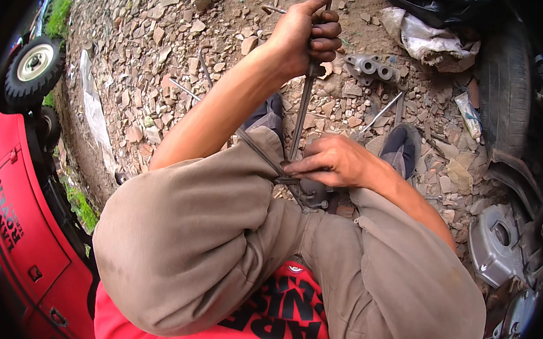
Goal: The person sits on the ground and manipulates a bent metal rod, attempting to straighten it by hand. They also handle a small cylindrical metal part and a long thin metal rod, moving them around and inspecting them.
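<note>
Left hand [320,32] hid part of long bar [302,112] | right hand [331,162] partly covered metal part [313,194] | left rim cut off red car [43,242] | top edge cut off black bag [443,6]

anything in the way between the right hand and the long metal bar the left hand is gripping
Nothing visible: the right hand is right by the lower part of the long metal bar, which the left hand grips higher up. A slanting rod comes in from the left, but not between them.

We look down, forward from wearer's head through wide fisheye: trousered legs [181,226] close, stony ground [139,37] farther.
</note>
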### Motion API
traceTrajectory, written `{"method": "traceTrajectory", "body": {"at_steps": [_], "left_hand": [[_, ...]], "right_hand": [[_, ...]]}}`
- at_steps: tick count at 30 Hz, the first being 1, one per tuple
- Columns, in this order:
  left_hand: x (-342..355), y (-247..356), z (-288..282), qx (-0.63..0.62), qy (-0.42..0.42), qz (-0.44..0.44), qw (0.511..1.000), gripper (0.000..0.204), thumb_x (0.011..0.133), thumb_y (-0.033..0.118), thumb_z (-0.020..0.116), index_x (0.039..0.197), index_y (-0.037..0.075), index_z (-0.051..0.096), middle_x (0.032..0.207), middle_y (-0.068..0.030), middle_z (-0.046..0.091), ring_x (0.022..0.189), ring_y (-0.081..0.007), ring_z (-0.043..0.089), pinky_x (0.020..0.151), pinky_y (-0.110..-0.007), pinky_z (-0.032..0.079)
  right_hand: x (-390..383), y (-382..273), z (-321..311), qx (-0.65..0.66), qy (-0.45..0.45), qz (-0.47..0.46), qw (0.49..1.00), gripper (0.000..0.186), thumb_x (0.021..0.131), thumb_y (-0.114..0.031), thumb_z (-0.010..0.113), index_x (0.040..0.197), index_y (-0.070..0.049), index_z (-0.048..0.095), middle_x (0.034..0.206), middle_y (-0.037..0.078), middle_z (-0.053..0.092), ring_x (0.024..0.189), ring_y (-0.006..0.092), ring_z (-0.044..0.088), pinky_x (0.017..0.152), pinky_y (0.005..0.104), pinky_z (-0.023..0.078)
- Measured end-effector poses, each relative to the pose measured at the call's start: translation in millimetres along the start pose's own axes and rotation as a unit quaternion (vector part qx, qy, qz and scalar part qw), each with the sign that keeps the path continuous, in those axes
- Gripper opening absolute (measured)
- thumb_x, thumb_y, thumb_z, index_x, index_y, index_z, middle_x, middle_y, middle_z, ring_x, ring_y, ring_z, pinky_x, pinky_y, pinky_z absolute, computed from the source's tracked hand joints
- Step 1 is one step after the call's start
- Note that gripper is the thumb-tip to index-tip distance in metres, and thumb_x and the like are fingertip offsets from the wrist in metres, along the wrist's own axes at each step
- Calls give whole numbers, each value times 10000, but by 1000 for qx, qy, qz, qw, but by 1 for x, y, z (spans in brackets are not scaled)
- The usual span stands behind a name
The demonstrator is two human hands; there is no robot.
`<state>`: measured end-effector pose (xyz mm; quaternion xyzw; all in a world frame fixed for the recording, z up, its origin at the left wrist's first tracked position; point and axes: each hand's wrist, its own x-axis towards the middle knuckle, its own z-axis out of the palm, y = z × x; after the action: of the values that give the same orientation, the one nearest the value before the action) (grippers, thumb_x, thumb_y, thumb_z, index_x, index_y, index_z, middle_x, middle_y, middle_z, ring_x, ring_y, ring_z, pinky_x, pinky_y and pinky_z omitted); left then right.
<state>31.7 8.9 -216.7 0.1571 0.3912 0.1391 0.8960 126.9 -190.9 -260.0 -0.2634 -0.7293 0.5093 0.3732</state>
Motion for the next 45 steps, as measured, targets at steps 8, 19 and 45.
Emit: {"method": "traceTrajectory", "body": {"at_steps": [8,19,45], "left_hand": [[0,1,7,-12,10,0,1000,487,982,553,453,674,200,320,509,69,224,402,-84,208,387,-254,153],[-5,1,3,-19,12,17,1000,484,992,539,439,673,195,320,510,68,223,402,-84,210,389,-254,152],[-40,-17,26,938,-107,144,296,569,954,569,499,1073,35,655,1065,-181,672,1086,-322,622,1037,-459,407]], "right_hand": [[5,3,-15,-6,47,25,999,436,733,-22,701,1149,-150,723,763,86,633,699,271,618,631,384,478],[0,-1,-46,177,42,139,973,196,827,-40,711,1019,-30,747,1018,117,704,960,217,670,819,320,512],[-7,-50,-98,279,434,49,855,210,964,-173,631,1089,-4,649,897,57,687,654,49,495,563,197,395]]}}
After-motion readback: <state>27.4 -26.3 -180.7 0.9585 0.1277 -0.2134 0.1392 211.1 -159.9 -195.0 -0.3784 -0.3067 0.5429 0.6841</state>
